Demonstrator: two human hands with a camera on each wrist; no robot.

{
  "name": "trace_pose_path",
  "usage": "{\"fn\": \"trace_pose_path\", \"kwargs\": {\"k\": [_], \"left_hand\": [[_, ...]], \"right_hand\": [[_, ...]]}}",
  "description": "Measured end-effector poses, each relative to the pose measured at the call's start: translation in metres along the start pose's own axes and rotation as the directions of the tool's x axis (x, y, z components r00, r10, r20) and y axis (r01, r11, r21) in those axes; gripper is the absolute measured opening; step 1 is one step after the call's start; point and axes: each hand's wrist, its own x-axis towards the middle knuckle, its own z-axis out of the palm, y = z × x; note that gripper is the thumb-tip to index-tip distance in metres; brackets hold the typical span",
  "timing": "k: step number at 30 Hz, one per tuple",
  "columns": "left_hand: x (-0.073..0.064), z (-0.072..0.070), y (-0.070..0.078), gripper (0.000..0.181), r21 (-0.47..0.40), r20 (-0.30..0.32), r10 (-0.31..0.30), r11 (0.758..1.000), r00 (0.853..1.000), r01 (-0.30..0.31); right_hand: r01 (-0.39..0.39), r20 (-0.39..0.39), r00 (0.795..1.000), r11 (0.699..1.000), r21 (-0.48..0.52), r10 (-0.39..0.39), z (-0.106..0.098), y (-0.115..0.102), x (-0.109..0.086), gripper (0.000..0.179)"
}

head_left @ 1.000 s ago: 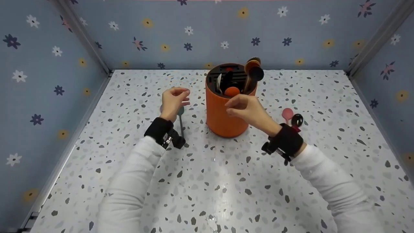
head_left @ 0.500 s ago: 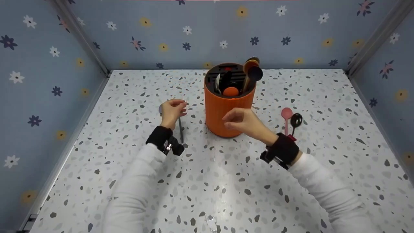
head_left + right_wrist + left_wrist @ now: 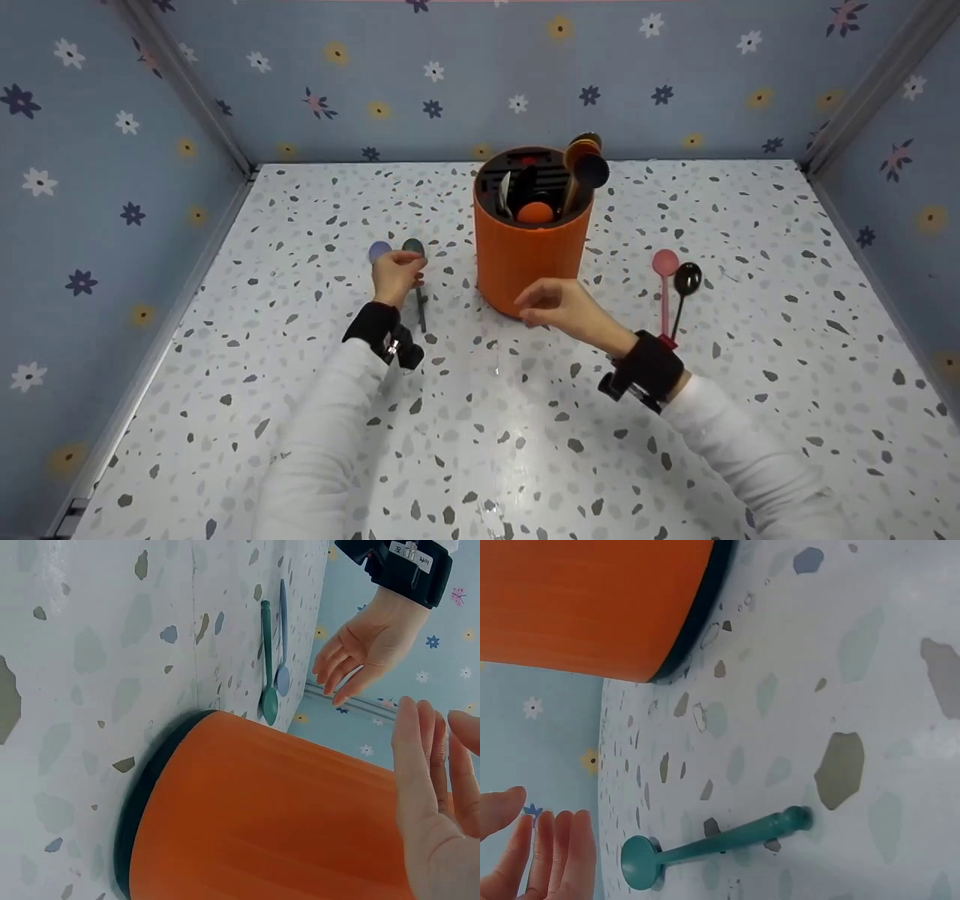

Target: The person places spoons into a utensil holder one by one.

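Note:
My left hand hovers above two spoons at the left, fingers relaxed and holding nothing. One spoon is green, the other lavender-blue; the hand partly covers both in the head view. In the left wrist view the green spoon lies flat on the table, apart from the fingers. My right hand hangs in front of an orange utensil holder, its fingers loosely bent around nothing. The right wrist view has that hand beside the holder's wall, with both spoons lying beyond.
A pink spoon and a black spoon lie at the right, handle ends partly behind the right wrist strap. Several utensils stand in the holder's slotted top, among them a dark spoon leaning out. Flowered panels border the speckled table.
Both hands have come down and toward me, the right from near the holder's rim to its lower front. More of the spoons on both sides is uncovered. The holder stays put.

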Motion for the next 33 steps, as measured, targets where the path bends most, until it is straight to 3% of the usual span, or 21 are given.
{"fn": "trace_pose_path", "kwargs": {"k": [2,3,6,7,8,11,14,15,18,20,23,24,25,28,30,33], "left_hand": [[-0.001,-0.001,0.0,0.021,0.043,-0.016,-0.007,0.999,1.0,0.008],[-0.008,0.0,0.008,0.023,0.101,-0.031,-0.038,0.994,0.999,0.041],[-0.015,0.0,0.014,0.024,0.168,-0.047,-0.039,0.985,0.998,0.047],[-0.016,0.0,0.014,0.023,0.186,-0.051,-0.032,0.982,0.998,0.041],[-0.013,-0.001,0.008,0.019,0.174,-0.049,0.019,0.985,0.999,-0.01],[-0.011,-0.002,0.004,0.016,0.263,-0.073,0.036,0.965,0.997,-0.015],[0.049,-0.004,-0.06,0.012,0.348,-0.094,0.114,0.934,0.989,-0.074],[0.069,-0.004,-0.079,0.015,0.4,-0.102,0.099,0.915,0.99,-0.05],[0.152,-0.007,-0.165,0.015,0.448,-0.107,0.163,0.889,0.981,-0.099],[0.163,-0.007,-0.176,0.016,0.46,-0.104,0.156,0.883,0.982,-0.092],[0.158,-0.006,-0.171,0.016,0.458,-0.119,0.151,0.885,0.981,-0.081],[0.142,-0.006,-0.156,0.015,0.45,-0.112,0.15,0.889,0.982,-0.084],[0.134,-0.007,-0.148,0.017,0.443,-0.097,0.137,0.893,0.986,-0.08],[0.114,-0.006,-0.128,0.009,0.443,-0.112,0.182,0.889,0.977,-0.115],[0.106,-0.007,-0.121,0.01,0.455,-0.09,0.163,0.884,0.983,-0.105],[0.109,-0.004,-0.122,0.011,0.497,-0.121,0.18,0.863,0.976,-0.097]], "right_hand": [[-0.013,0.006,1.0,0.999,0.031,0.012,0.0,0.012,0.001,0.022],[-0.019,0.007,1.0,0.999,0.044,0.019,0.0,0.017,0.002,0.022],[-0.052,0.004,0.999,0.996,0.079,0.052,-0.001,0.031,0.002,0.024],[-0.059,0.005,0.998,0.995,0.084,0.058,0.0,0.033,0.002,0.025],[-0.065,0.004,0.998,0.993,0.093,0.065,0.0,0.036,0.001,0.025],[-0.079,0.0,0.997,0.989,0.123,0.08,0.002,0.041,-0.001,0.025],[-0.092,-0.003,0.996,0.984,0.156,0.094,0.004,0.046,-0.003,0.023],[-0.094,-0.006,0.995,0.983,0.158,0.097,0.004,0.047,-0.003,0.023],[-0.101,-0.01,0.995,0.982,0.159,0.104,0.006,0.049,-0.004,0.024],[-0.111,-0.013,0.993,0.981,0.16,0.114,0.006,0.051,-0.005,0.025],[-0.124,-0.016,0.991,0.976,0.181,0.129,0.006,0.053,-0.007,0.026],[-0.127,-0.016,0.991,0.974,0.189,0.132,0.006,0.054,-0.008,0.027],[-0.127,-0.016,0.991,0.972,0.198,0.133,0.006,0.055,-0.008,0.027],[-0.126,-0.016,0.991,0.968,0.217,0.133,0.005,0.057,-0.01,0.028],[-0.129,-0.016,0.991,0.966,0.223,0.136,0.005,0.058,-0.011,0.028],[-0.141,-0.016,0.989,0.963,0.23,0.149,0.004,0.058,-0.012,0.028]]}}
